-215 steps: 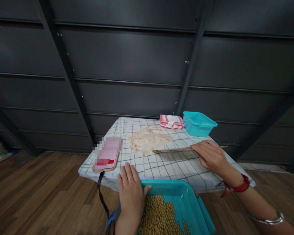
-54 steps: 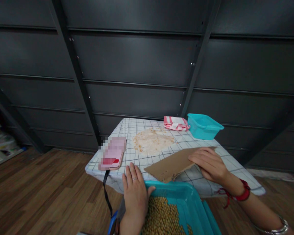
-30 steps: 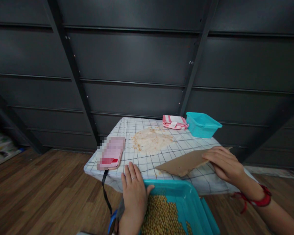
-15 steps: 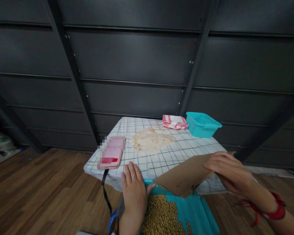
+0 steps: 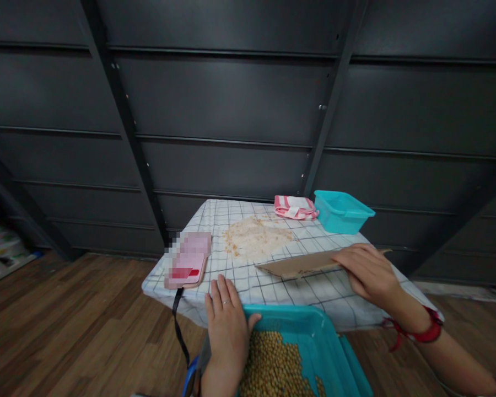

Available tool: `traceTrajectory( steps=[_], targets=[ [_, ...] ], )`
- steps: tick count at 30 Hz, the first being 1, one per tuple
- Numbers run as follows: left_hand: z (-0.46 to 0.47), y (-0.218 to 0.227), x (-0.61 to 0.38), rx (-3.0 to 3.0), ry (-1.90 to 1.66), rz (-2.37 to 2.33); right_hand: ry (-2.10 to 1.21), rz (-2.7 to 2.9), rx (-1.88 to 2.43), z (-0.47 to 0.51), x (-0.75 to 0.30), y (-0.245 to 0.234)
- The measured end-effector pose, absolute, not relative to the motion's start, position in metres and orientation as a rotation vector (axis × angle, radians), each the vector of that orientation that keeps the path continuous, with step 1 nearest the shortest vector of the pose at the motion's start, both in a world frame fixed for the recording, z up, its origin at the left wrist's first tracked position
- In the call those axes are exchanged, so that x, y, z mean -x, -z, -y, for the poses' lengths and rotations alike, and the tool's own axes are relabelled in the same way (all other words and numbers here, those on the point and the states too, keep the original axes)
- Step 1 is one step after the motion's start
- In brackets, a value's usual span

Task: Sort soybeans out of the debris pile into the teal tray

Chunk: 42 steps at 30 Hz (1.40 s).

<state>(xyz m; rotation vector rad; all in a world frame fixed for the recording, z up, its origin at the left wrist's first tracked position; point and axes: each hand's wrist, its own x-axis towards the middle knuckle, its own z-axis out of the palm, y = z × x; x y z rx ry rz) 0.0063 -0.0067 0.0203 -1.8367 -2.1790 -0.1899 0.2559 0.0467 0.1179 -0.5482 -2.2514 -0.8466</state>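
Observation:
My right hand (image 5: 370,271) grips the right end of a flat brown piece of cardboard (image 5: 300,264), which tilts just above the checked cloth. Flat along the left rim of a teal tray (image 5: 322,322) lies my left hand (image 5: 227,333), fingers stretched forward and the thumb over the inner side. Small round tan beans (image 5: 273,361) fill the tray's left and near part. Beyond the cardboard, a spread of pale, crumbly grains with orange-brown bits (image 5: 256,237) lies on the cloth.
A table under a white checked cloth (image 5: 219,212) stands before a dark panelled wall. On it are a pink phone (image 5: 190,256) at left, a folded pink-and-white towel (image 5: 295,207) and a turquoise basket (image 5: 345,218) at the back right. A black strap (image 5: 177,325) hangs from the phone's side.
My right hand has moved the cardboard up and away from the tray to above the cloth, leaving more of the tray in sight. My left hand has stayed in place.

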Motion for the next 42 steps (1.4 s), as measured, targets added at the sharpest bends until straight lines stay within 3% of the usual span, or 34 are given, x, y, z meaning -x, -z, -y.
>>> traceTrajectory(
  steps=[13,30,42],
  targets=[
    [0.005,-0.018,-0.005,1.825,0.209,2.143,1.013,2.074,0.687,-0.11,-0.231,-0.115],
    [0.004,-0.016,-0.006,1.839,0.19,2.134,0.796,2.256,0.572,-0.177,-0.145,-0.113],
    [0.005,-0.021,-0.005,1.852,0.195,2.202,0.671,2.357,0.465,-0.187,-0.163,-0.114]
  ],
)
